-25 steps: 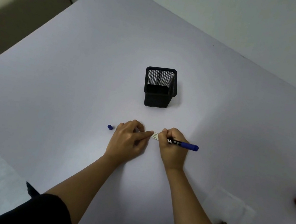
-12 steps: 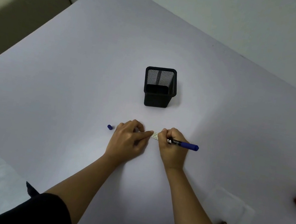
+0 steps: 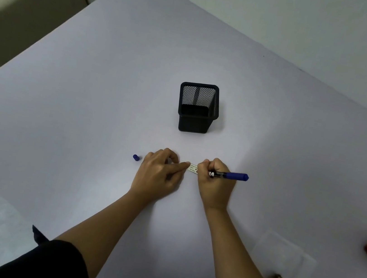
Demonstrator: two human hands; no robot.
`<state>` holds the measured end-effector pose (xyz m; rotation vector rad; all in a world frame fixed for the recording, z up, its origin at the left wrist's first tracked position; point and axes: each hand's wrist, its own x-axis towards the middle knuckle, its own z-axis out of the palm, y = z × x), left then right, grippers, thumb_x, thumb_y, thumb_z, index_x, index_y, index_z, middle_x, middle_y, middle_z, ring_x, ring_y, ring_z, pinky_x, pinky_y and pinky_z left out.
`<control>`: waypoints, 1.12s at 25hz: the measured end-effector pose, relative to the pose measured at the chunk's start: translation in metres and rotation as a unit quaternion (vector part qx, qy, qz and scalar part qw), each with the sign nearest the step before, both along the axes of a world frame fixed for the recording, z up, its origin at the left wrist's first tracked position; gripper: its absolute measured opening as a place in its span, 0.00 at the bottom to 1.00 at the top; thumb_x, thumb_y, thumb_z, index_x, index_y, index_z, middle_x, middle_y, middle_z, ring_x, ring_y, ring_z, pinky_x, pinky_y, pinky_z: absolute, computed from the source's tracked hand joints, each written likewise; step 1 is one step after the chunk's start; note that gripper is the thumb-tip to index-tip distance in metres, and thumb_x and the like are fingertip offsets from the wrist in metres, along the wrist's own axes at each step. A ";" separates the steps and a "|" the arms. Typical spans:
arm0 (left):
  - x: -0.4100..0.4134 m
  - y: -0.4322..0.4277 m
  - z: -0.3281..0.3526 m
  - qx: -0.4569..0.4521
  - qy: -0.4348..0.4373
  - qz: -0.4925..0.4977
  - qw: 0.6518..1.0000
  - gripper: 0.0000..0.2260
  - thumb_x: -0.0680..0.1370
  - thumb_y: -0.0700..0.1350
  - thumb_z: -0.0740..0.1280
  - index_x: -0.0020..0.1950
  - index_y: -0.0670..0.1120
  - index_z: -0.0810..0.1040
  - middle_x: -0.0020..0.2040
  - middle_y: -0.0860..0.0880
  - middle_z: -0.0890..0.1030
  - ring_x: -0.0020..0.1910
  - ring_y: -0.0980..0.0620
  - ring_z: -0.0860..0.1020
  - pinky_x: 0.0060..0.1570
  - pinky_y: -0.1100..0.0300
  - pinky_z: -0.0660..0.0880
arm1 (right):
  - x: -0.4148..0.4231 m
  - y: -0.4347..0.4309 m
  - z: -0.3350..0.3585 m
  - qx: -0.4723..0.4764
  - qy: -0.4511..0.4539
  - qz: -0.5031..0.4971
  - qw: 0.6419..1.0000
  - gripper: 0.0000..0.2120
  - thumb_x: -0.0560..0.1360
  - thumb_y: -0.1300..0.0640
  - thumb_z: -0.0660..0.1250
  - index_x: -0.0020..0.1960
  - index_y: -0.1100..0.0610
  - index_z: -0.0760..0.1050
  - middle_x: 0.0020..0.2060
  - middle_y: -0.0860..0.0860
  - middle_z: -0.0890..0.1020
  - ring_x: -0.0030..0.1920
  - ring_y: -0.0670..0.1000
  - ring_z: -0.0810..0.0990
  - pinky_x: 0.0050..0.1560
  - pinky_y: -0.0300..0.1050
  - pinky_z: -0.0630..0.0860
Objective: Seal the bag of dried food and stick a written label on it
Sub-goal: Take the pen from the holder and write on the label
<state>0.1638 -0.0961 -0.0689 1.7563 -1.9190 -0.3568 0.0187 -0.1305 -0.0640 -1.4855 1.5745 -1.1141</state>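
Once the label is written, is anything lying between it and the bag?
Nothing visible does. The label sits between the left hand and right hand; the table toward the bag is bare, apart from the right forearm.

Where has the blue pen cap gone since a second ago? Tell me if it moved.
No. The pen cap lies at the same spot on the table, left of the left hand and nearer than the black mesh holder.

Left hand [image 3: 159, 173] pins small label [image 3: 193, 168] flat on table [image 3: 88, 100]; right hand [image 3: 215, 181] grips blue marker [image 3: 231, 175], tip at label. Marker cap [image 3: 136, 157] lies left; mesh holder [image 3: 198, 107] stands behind; clear bag [image 3: 282, 268] lower right.
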 end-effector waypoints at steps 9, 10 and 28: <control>-0.002 0.001 0.010 -0.066 0.045 0.021 0.997 0.09 0.74 0.48 0.70 0.50 0.46 0.84 0.42 0.48 0.80 0.36 0.53 0.74 0.36 0.55 0.71 | -0.019 -0.006 0.042 0.118 -0.230 -0.142 0.956 0.10 0.76 0.55 0.64 0.37 0.54 0.69 0.27 0.49 0.76 0.23 0.42 0.75 0.27 0.34 0.74; -0.004 0.002 0.015 -0.091 0.046 0.017 0.995 0.10 0.75 0.48 0.69 0.51 0.45 0.84 0.42 0.47 0.80 0.37 0.53 0.74 0.36 0.55 0.72 | -0.023 -0.005 0.049 0.131 -0.270 -0.143 0.943 0.10 0.76 0.54 0.64 0.37 0.54 0.68 0.27 0.49 0.76 0.23 0.42 0.74 0.26 0.32 0.72; 0.039 0.008 0.087 0.161 0.226 0.263 0.924 0.05 0.74 0.37 0.66 0.48 0.44 0.78 0.44 0.48 0.81 0.43 0.51 0.78 0.42 0.66 0.71 | -0.022 -0.001 0.095 0.247 -0.472 -0.214 0.819 0.09 0.76 0.55 0.65 0.39 0.58 0.73 0.29 0.49 0.79 0.28 0.43 0.80 0.29 0.30 0.76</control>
